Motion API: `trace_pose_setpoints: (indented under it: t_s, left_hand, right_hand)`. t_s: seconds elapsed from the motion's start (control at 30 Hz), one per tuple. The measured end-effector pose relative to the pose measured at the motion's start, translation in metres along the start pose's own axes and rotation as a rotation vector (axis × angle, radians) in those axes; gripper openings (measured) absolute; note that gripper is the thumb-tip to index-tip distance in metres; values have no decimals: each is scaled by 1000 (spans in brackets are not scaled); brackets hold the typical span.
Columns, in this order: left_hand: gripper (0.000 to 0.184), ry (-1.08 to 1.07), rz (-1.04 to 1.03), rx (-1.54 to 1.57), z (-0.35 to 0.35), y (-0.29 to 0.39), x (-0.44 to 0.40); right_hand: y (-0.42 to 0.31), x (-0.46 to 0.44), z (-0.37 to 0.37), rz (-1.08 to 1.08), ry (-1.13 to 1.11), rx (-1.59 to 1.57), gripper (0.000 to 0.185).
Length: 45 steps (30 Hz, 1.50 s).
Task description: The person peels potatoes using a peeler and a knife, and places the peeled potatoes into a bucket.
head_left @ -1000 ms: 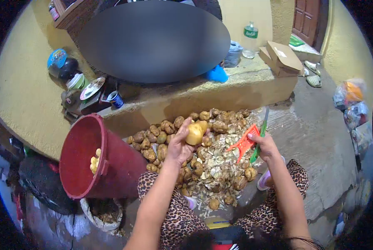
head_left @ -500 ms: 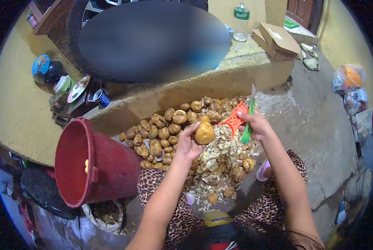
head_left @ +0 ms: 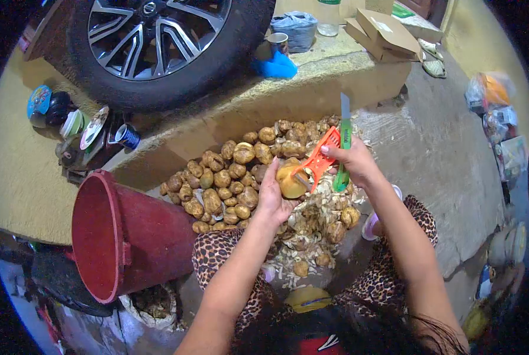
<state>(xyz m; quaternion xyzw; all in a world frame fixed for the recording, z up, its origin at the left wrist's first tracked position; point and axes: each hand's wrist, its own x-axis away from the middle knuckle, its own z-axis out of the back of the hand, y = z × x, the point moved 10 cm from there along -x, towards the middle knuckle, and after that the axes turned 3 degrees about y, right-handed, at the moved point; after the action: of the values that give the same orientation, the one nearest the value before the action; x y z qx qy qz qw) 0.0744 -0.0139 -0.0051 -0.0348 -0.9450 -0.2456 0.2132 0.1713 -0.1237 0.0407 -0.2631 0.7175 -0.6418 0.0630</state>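
Note:
My left hand [head_left: 273,198] is wrapped round a mostly peeled yellow potato [head_left: 290,181] above the pile. My right hand [head_left: 352,160] grips an orange peeler [head_left: 323,156], whose blade end touches the potato's right side. The same hand also holds a green-handled knife [head_left: 344,142], its blade pointing up and away. Beneath and left of my hands lie unpeeled brown potatoes [head_left: 222,177] on the ground. Pale peelings [head_left: 300,242] are heaped between my legs.
A red bucket [head_left: 152,236] leans at the left, beside a sack [head_left: 152,307]. Beyond the potatoes runs a concrete ledge [head_left: 335,77] with a car wheel [head_left: 158,41], a blue bag [head_left: 294,29] and cardboard boxes [head_left: 389,35]. Plastic bags [head_left: 498,118] lie far right.
The potato has turned in my left hand. My right hand has moved left with peeler and knife, bringing the peeler against the potato. The view has shifted, showing the wheel.

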Motion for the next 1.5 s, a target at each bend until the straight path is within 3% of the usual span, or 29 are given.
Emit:
trace_pose_setpoints:
  t_s: [0.1, 0.23, 0.6, 0.73, 0.93, 1.07, 1.13, 1.17, 1.27, 1.37, 1.47, 1.5]
  left_hand:
    - [47, 43, -52, -93, -1, 0, 3]
    - [43, 131, -77, -148, 11, -4, 2]
    - [39, 1, 70, -408, -13, -11, 5]
    - [39, -29, 122, -320, -14, -19, -1]
    - [39, 11, 0, -407, -10, -3, -6]
    - [36, 12, 33, -384, 0, 0, -10]
    - [36, -65, 114, -391, -3, 4, -8]
    - [36, 28, 86, -347, -3, 13, 4]
    - [39, -113, 28, -351, -3, 38, 23]
    - [38, 69, 24, -266, 24, 39, 12]
    - [36, 84, 51, -217, 7, 32, 18]
    - [35, 33, 83, -250, 1, 27, 19]
  right_hand:
    - [-8, 10, -10, 64, -2, 89, 32]
    - [-18, 10, -10, 307, 55, 190, 27]
    - [-27, 12, 2, 219, 19, 219, 26]
    - [-29, 11, 7, 189, 52, 206, 25]
    - [-27, 4, 13, 185, 81, 268, 24]
    - [-31, 7, 4, 130, 73, 246, 25]
    - [-65, 7, 39, 567, 410, 564, 24]
    - [-80, 15, 55, 787, 580, 722, 24]
    - [-81, 1, 104, 413, 488, 238, 26]
    - [-63, 0, 75, 437, 423, 409, 25]
    - [-42, -2, 52, 200, 318, 340, 24]
    - [-37, -7, 44, 214, 264, 246, 19]
